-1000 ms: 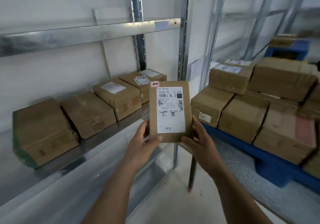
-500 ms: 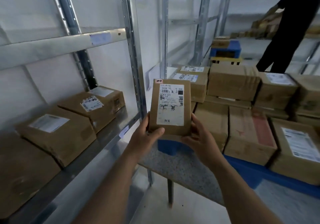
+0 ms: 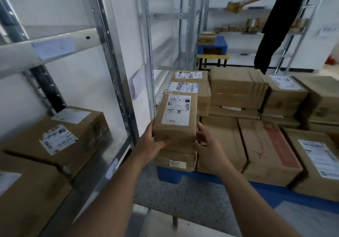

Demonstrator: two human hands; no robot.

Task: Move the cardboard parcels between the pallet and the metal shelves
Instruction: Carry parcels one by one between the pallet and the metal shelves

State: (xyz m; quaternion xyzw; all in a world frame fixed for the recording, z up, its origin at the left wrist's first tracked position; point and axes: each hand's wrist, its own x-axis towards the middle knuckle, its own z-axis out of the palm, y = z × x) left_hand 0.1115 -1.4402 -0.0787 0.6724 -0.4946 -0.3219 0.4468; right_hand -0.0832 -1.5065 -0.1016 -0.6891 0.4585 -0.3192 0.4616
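A small cardboard parcel [image 3: 176, 117] with a white label on top lies flat over the near left corner of the parcel stack on the blue pallet [image 3: 170, 176]. My left hand [image 3: 150, 143] grips its near left corner, thumb across the front edge. My right hand [image 3: 209, 148] holds its right side, fingers against the box. Under it sits a parcel with a "905" sticker [image 3: 176, 160]. The metal shelf [image 3: 95, 156] to the left carries labelled parcels [image 3: 60, 139].
Several parcels fill the pallet, among them a red-printed box [image 3: 267, 148]. A shelf upright [image 3: 117, 82] stands just left of my left hand. A person in black [image 3: 275, 23] reaches to a far shelf. A blue crate on a yellow stool [image 3: 212, 49] stands behind.
I have turned right from the shelf toward the pallet. The parcel has tipped from upright to flat and come down onto the stack's near left corner, both hands still on it.
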